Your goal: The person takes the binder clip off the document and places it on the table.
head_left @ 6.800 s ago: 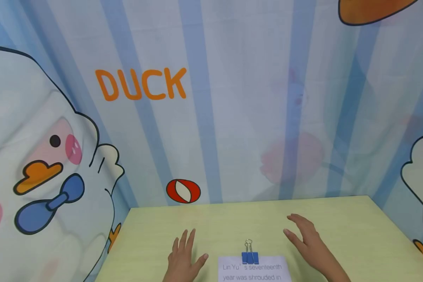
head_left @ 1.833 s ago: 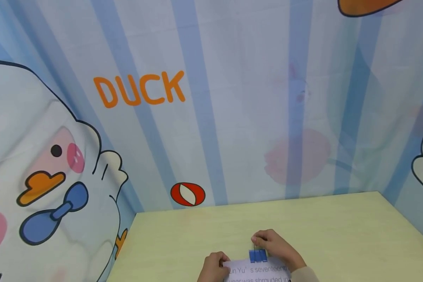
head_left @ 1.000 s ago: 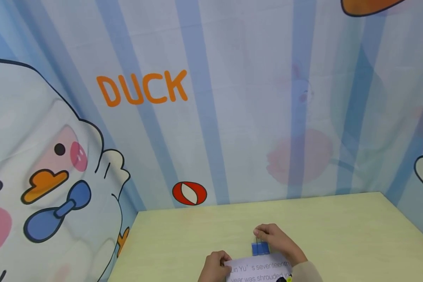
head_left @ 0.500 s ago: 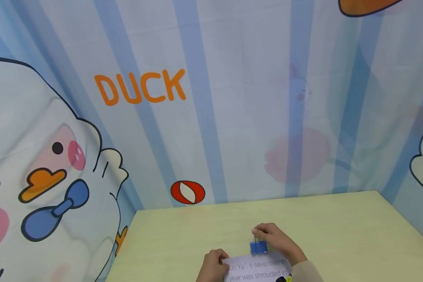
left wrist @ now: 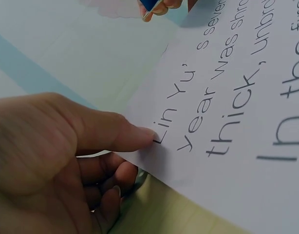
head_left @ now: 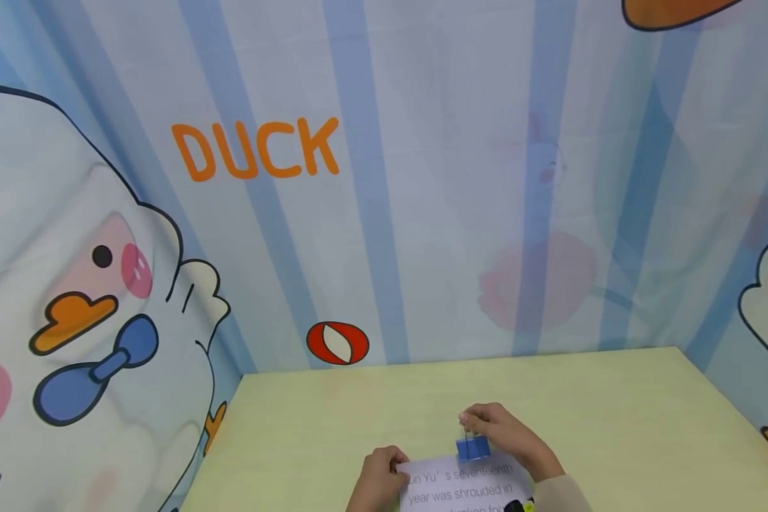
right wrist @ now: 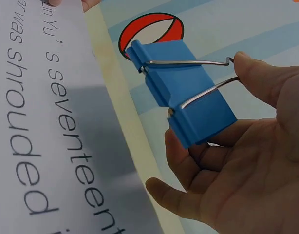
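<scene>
Printed paper (head_left: 461, 487) lies tilted near the front of the table, its large text starting "Lin Yu's seventeenth". My left hand (head_left: 379, 478) pinches its top left corner, thumb (left wrist: 135, 138) on the printed face and curled fingers beneath. Above the top edge, my right hand (head_left: 508, 437) holds a blue binder clip (head_left: 473, 449) by its wire handles. In the right wrist view, the thumb (right wrist: 254, 73) presses the handle ends of the clip (right wrist: 188, 92), which is apart from the paper (right wrist: 66, 126). Fingers curl behind the clip.
The pale yellow table (head_left: 307, 412) reaches back to a striped blue and white curtain (head_left: 435, 213) with duck prints and the word DUCK. A small black and yellow item (head_left: 518, 506) shows by the right sleeve (head_left: 562, 494).
Earliest, both hands were spread apart and the binder clip sat on the paper's top edge. The left hand then took the corner; the right hand gripped the clip and drew it off the edge.
</scene>
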Demonstrator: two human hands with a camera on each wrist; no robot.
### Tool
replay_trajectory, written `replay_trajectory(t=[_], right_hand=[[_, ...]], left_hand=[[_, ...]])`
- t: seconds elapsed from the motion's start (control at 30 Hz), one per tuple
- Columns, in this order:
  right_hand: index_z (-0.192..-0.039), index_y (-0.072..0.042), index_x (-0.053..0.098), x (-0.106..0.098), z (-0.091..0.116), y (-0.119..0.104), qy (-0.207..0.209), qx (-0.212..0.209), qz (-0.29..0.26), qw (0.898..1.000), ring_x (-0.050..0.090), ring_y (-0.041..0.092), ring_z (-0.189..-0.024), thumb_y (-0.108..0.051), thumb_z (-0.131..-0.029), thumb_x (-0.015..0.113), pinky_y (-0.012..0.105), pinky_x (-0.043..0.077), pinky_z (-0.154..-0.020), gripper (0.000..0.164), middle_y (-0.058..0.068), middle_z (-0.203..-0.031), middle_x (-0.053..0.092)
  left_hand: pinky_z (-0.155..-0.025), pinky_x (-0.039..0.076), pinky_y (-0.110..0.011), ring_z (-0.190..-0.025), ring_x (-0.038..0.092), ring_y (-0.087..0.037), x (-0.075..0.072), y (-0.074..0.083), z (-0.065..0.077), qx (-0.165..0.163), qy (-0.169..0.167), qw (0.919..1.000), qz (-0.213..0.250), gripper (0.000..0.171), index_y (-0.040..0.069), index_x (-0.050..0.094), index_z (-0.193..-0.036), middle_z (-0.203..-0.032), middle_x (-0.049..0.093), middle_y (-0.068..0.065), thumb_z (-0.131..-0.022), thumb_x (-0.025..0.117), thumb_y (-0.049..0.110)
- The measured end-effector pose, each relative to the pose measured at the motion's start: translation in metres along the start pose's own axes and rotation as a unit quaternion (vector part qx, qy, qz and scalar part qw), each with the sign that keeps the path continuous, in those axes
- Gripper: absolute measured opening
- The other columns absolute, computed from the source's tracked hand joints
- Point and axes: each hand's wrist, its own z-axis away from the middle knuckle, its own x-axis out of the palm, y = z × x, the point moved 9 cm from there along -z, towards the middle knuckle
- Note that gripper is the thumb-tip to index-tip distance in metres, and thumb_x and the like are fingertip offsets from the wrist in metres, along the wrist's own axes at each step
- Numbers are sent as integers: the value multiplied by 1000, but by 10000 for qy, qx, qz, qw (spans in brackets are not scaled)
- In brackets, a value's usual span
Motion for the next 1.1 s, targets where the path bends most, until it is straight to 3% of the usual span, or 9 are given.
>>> replay_trajectory(t=[0.17, 0.37, 0.53, 0.83, 1.1], right_hand=[[-121, 15, 60, -5, 4, -1, 176, -49, 48, 9998, 62, 29, -101, -26, -107, 49, 54, 46, -91, 45, 20, -111, 67], [-106, 7, 65, -15, 8, 1, 521, 49, -50, 9986, 55, 22, -93, -29, -107, 50, 43, 43, -85, 39, 9, -96, 63], [-110, 5, 64, -24, 12, 2, 691, 222, -258, 9970, 55, 22, -93, -34, -105, 52, 40, 45, -84, 41, 10, -97, 63], [-109, 4, 64, -35, 18, -4, 725, 168, -276, 9968, 56, 23, -92, -30, -106, 52, 40, 47, -83, 36, 11, -96, 62], [-113, 5, 64, -44, 27, -1, 782, 240, -379, 9959, 55, 22, -89, -30, -106, 52, 39, 47, -81, 37, 9, -94, 61]], left_hand=[[-62, 39, -29, -69, 48, -17, 2, -4, -1, -98, -36, 9999, 17, 15, 2, 67, -87, -72, 54, 1, -77, 68, -9], [-63, 39, -29, -70, 49, -17, 5, -7, 0, -304, -81, 9994, 108, 16, 1, 67, -89, -73, 54, -1, -78, 67, -11], [-62, 39, -29, -69, 49, -17, 5, -6, 0, -280, -98, 9995, 96, 17, 2, 67, -89, -73, 54, 0, -79, 67, -11], [-62, 38, -29, -70, 48, -18, 3, -4, -3, -182, -93, 9998, 76, 15, 3, 66, -89, -74, 54, 0, -81, 67, -10], [-63, 39, -30, -70, 49, -17, 6, -7, -4, -315, -157, 9994, 27, 15, 3, 67, -90, -75, 55, 0, -80, 67, -9]])
